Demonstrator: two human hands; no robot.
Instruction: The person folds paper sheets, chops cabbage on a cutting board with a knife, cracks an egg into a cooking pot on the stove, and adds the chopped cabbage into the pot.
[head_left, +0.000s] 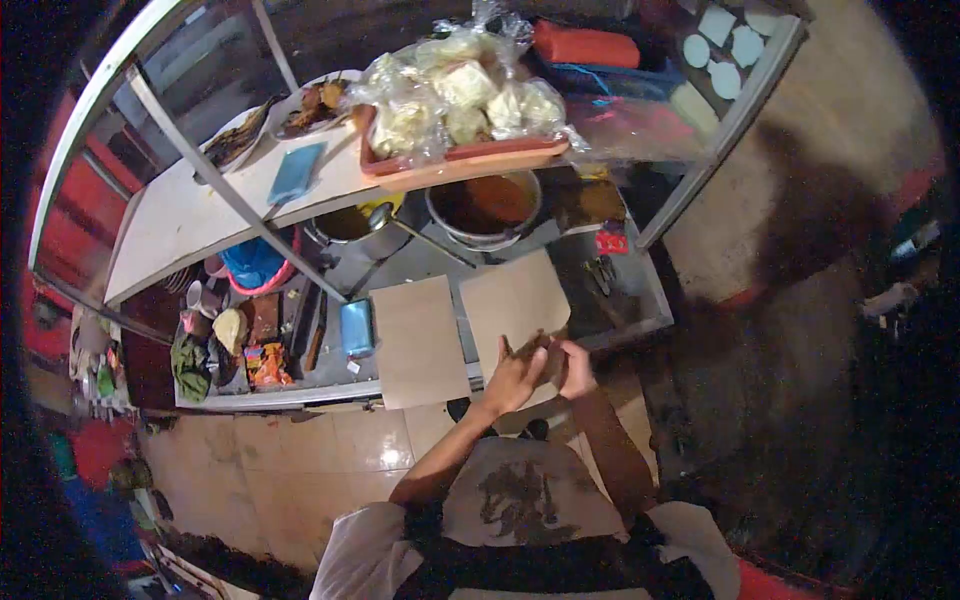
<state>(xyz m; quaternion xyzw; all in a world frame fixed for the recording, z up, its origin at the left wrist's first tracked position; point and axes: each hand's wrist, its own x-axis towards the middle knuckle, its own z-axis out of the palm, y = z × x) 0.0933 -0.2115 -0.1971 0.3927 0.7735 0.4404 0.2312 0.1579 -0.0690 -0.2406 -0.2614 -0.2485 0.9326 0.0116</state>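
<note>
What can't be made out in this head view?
In the head view:
Between bare left hand and bare right hand: anything held, hidden by the hands.
Rectangular brown paper sheet beneath them: lower part covered by the hands.
Left round silver metal pot: back hidden by the flat white shelf.
Small orange packet: any print too small to read.

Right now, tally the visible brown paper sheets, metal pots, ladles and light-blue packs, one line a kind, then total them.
Sheets: 2
Pots: 2
Ladle: 1
Packs: 2
Total: 7
</note>
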